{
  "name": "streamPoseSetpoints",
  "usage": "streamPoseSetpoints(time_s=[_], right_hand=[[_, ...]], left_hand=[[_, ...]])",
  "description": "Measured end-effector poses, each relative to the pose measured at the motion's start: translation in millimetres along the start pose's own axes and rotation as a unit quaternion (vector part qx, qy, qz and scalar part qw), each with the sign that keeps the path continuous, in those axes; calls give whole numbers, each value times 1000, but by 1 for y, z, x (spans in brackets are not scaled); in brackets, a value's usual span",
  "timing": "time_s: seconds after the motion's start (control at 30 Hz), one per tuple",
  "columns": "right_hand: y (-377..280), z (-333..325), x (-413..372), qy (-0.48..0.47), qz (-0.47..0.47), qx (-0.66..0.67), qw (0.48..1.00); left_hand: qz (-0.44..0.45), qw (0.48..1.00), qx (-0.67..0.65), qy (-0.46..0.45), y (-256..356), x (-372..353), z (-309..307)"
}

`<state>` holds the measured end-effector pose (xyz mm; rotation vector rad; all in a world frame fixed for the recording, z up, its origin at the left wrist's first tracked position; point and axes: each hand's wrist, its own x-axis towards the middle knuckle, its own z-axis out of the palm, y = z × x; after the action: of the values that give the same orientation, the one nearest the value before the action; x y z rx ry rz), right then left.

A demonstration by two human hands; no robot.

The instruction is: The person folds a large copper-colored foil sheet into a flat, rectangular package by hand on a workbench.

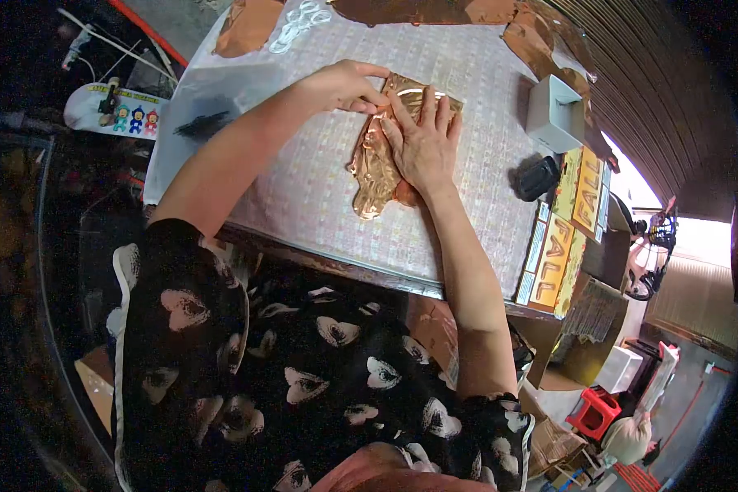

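Note:
A crinkled copper-coloured foil sheet [375, 172] lies on a table covered with a pale patterned cloth [303, 164]. My right hand [425, 141] lies flat on the sheet, fingers spread, pressing it down. My left hand [346, 84] has its fingertips pinched at the sheet's top left edge, next to the right hand's fingers. A raised relief shape shows in the foil below my hands.
More copper foil pieces [246, 25] lie at the table's far edge, beside a clear plastic item [299, 23]. A white box [553, 113] and a black object [539, 176] sit at the right. Yellow "FALL" signs [553, 258] hang on the table's right side. A red stool [594, 410] stands on the floor.

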<state>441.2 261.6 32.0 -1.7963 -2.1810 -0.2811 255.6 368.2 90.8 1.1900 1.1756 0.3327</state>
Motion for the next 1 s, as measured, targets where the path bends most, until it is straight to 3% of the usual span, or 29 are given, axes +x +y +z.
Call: streamPoseSetpoints(time_s=[0.17,0.27,0.33,0.37,0.43,0.57,1.0], right_hand=[[0,3,0,8,-1,5,1000],[0,3,0,13,0,7,1000],[0,1,0,18,-3,11,1000],[0,0,-1,19,-3,12,1000],[-1,-1,1,19,-6,13,1000],[-1,-3,1,10,-5,9,1000],[-2,-11,3,-26,-9,13,1000]], left_hand=[[24,1000,-3,4,1,-2,-2],[30,993,100,59,9,-7,-6],[183,930,284,142,15,-5,-9],[182,931,283,142,7,6,-11],[426,844,303,118,-4,23,-7],[463,824,317,77,-14,40,-4],[511,788,328,106,-28,54,-15]])
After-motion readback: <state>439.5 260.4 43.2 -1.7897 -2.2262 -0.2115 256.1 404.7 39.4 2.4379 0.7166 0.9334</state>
